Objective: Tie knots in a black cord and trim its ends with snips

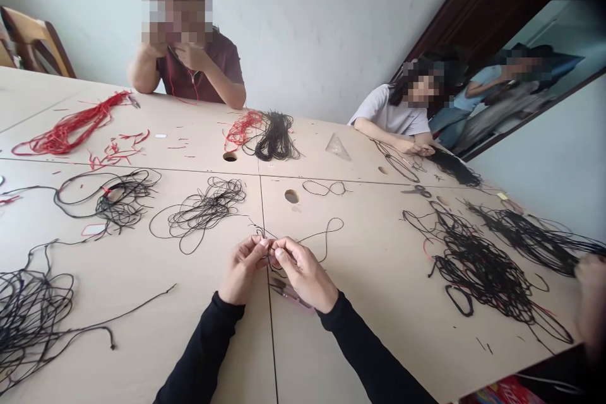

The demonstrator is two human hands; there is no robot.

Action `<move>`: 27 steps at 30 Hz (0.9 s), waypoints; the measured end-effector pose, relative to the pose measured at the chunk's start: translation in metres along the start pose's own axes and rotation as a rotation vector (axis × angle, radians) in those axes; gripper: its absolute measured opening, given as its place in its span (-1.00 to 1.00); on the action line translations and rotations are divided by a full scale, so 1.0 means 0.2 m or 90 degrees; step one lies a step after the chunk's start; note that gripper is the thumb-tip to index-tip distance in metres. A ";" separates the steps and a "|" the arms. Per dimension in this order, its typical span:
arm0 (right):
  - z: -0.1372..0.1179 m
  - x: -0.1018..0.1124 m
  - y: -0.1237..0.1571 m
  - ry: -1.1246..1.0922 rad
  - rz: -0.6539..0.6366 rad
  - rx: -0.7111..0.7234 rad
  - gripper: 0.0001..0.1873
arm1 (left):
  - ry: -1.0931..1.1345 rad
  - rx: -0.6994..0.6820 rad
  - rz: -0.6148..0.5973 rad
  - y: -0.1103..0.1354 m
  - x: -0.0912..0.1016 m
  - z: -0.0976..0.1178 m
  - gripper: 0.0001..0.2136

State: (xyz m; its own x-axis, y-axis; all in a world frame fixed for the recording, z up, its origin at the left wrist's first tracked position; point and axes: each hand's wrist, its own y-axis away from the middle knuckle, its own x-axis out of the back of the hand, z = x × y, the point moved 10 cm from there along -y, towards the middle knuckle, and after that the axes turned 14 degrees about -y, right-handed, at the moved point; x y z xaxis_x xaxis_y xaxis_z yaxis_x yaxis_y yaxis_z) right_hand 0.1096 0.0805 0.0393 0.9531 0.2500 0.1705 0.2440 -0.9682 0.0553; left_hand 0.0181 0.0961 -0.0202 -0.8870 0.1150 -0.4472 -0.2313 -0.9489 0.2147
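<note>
My left hand [247,265] and my right hand [303,270] meet over the seam in the middle of the table. Thumb and fingers of each are pinched on a thin black cord [326,238], whose loop trails onto the table to the right. Short strands of it stick up above my fingertips; the exact spot where they grip is partly hidden. Below my right hand lies a pair of scissors [290,293] with pinkish handles, partly covered by that hand. Just beyond my left hand rests a loose bundle of thin black cord [208,205].
Black cord piles lie at left [28,309] and right [483,265]. Red cords [76,126], a black hank [276,136], a clear triangle ruler [337,146] and dark scissors [417,190] lie farther back. The table has round holes [291,196]. Other people sit around it.
</note>
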 end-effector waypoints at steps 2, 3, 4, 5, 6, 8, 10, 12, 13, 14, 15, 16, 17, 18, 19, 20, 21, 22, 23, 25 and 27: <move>0.00 -0.01 -0.01 -0.021 -0.006 0.007 -0.80 | 0.015 0.009 0.005 0.00 0.01 0.00 -0.74; -0.01 -0.02 -0.01 -0.027 -0.010 0.010 -0.80 | 0.022 0.012 0.007 0.00 0.01 0.00 -0.74; -0.01 -0.02 -0.01 -0.031 -0.013 0.013 -0.80 | 0.030 0.014 0.008 0.00 0.02 0.00 -0.74; -0.01 -0.02 -0.02 -0.032 -0.017 0.017 -0.80 | 0.036 0.016 0.007 0.00 0.02 0.00 -0.74; -0.02 -0.02 -0.02 -0.033 -0.022 0.021 -0.80 | 0.041 0.018 0.006 0.00 0.02 0.00 -0.74; -0.02 -0.01 -0.02 -0.035 -0.030 0.029 -0.80 | 0.046 0.020 0.002 0.00 0.01 0.00 -0.74; -0.02 -0.01 -0.02 -0.040 -0.038 0.037 -0.80 | 0.046 0.020 -0.005 0.00 0.00 0.00 -0.74; -0.02 -0.01 -0.01 -0.054 -0.044 0.044 -0.80 | 0.045 0.018 -0.010 0.00 0.00 0.00 -0.74; -0.02 -0.01 -0.01 -0.068 -0.044 0.044 -0.79 | 0.043 0.016 -0.010 0.00 0.00 0.00 -0.74; -0.01 -0.01 -0.01 -0.087 -0.043 0.041 -0.79 | 0.042 0.014 -0.011 0.00 0.00 0.00 -0.75; -0.01 0.00 -0.01 -0.110 -0.040 0.037 -0.79 | 0.042 0.010 -0.010 0.00 0.00 0.00 -0.75; 0.00 0.00 -0.02 -0.139 -0.033 0.032 -0.79 | 0.046 0.006 -0.009 0.00 0.00 0.00 -0.76; 0.01 0.00 -0.02 -0.173 -0.023 0.027 -0.80 | 0.053 0.001 -0.006 0.00 0.00 0.00 -0.75; 0.02 0.01 -0.02 -0.215 -0.010 0.024 -0.80 | 0.058 -0.004 -0.003 0.00 0.00 0.00 -0.75; 0.02 0.02 -0.02 -0.266 0.005 0.023 -0.81 | 0.058 -0.012 0.001 0.00 0.00 0.01 -0.74; 0.03 0.03 -0.02 -0.327 0.018 0.021 -0.83 | 0.051 -0.024 0.010 0.00 0.01 0.01 -0.73; 0.05 0.03 -0.02 -0.393 0.028 0.018 -0.85 | 0.035 -0.043 0.027 0.00 0.03 0.03 -0.72; 0.06 0.04 -0.03 -0.460 0.033 0.012 -0.86 | 0.015 -0.068 0.053 0.00 0.05 0.04 -0.73; 0.07 0.04 -0.03 -0.522 0.035 0.007 -0.88 | -0.003 -0.094 0.086 0.00 0.08 0.06 -0.75; 0.09 0.04 -0.03 -0.616 0.038 -0.003 -0.92 | -0.015 -0.141 0.153 0.01 0.14 0.09 -0.77; 0.10 0.04 -0.03 -0.683 0.048 -0.009 -0.95 | -0.008 -0.163 0.190 0.02 0.18 0.10 -0.76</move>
State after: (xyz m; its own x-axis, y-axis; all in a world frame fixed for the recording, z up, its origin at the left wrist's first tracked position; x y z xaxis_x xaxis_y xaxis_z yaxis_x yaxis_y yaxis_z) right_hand 0.1199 0.0885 0.0216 0.6267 0.0428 -0.7780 0.1826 -0.9787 0.0933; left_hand -0.0216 0.1029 -0.0184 -0.9052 -0.1754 -0.3871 0.1435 -0.9835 0.1099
